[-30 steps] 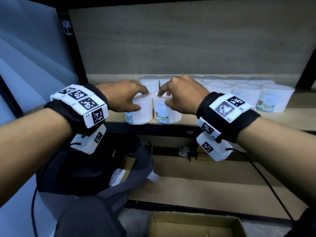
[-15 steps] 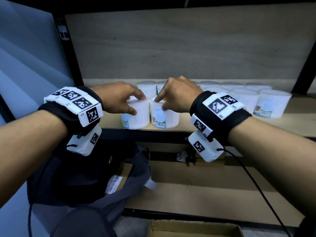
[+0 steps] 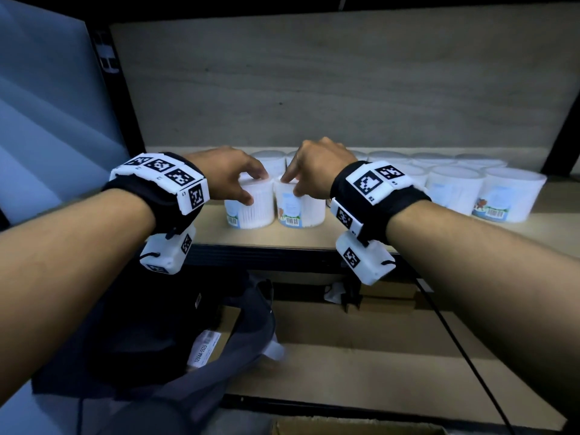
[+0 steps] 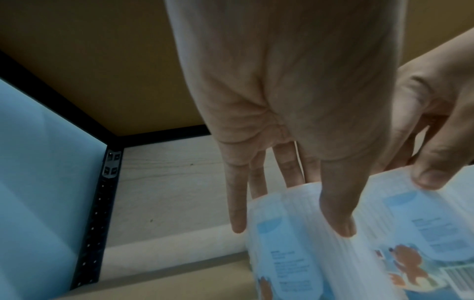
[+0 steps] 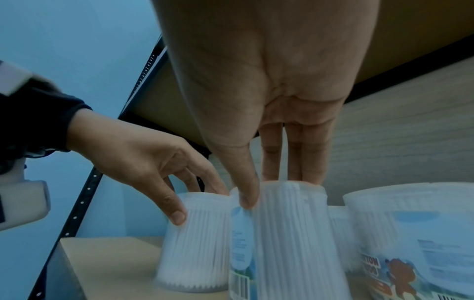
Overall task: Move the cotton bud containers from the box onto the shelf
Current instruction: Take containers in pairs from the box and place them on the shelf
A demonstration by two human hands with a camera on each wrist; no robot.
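- Now your left hand [image 3: 230, 175] reaches palm-down, fingers and thumb curled around the left tub [image 3: 251, 204].
- Your right hand [image 3: 317, 169] likewise pinches the right tub [image 3: 299, 205] at its lid.
- Both tubs touch, upright near the shelf [image 3: 345, 235] front edge.
- Roughly eight more tubs [image 3: 455, 189] stand toward the back; the count is unclear.

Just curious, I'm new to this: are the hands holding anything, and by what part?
Yes. The left hand grips the left container by its top rim; the right hand grips the neighbouring container likewise, both standing on the shelf.
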